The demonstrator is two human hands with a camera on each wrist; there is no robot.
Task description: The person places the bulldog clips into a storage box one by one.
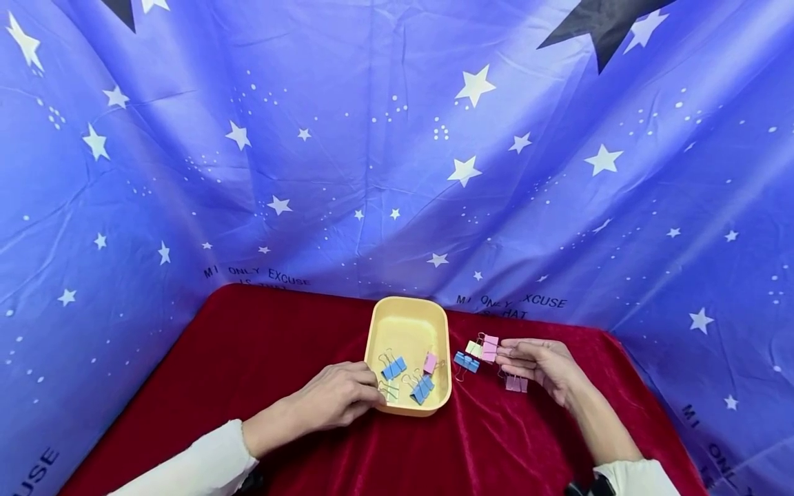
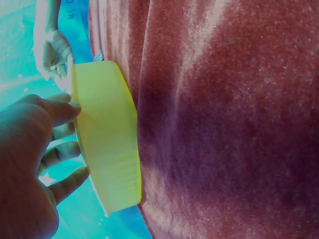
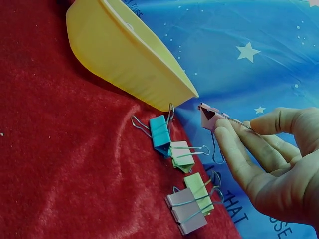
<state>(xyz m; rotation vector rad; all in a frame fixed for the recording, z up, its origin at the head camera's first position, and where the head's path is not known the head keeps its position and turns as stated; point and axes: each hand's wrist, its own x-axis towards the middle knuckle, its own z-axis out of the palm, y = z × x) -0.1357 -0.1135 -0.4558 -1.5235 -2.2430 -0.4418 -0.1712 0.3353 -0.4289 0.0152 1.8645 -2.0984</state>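
Observation:
My right hand (image 1: pixel 541 365) pinches a pink binder clip (image 3: pixel 212 118) by its wire handle between thumb and fingers, above the cloth. Below that hand lie a blue binder clip (image 3: pixel 160 132), a pale green binder clip (image 3: pixel 182 155), a yellow-green binder clip (image 3: pixel 200 191) and a mauve binder clip (image 3: pixel 185 211). My left hand (image 1: pixel 341 396) holds the rim of a yellow box (image 1: pixel 442 331) at its near left corner, the thumb against the outer wall. Inside are two blue binder clips (image 1: pixel 393 368), a pink one (image 1: pixel 430 363) and a pale one (image 1: pixel 389 393) partly behind the left fingers.
Dark red velvet cloth (image 1: pixel 260 344) covers the table and wrinkles to the right of the box. A blue curtain (image 1: pixel 372 172) with white stars hangs behind the table and along both sides.

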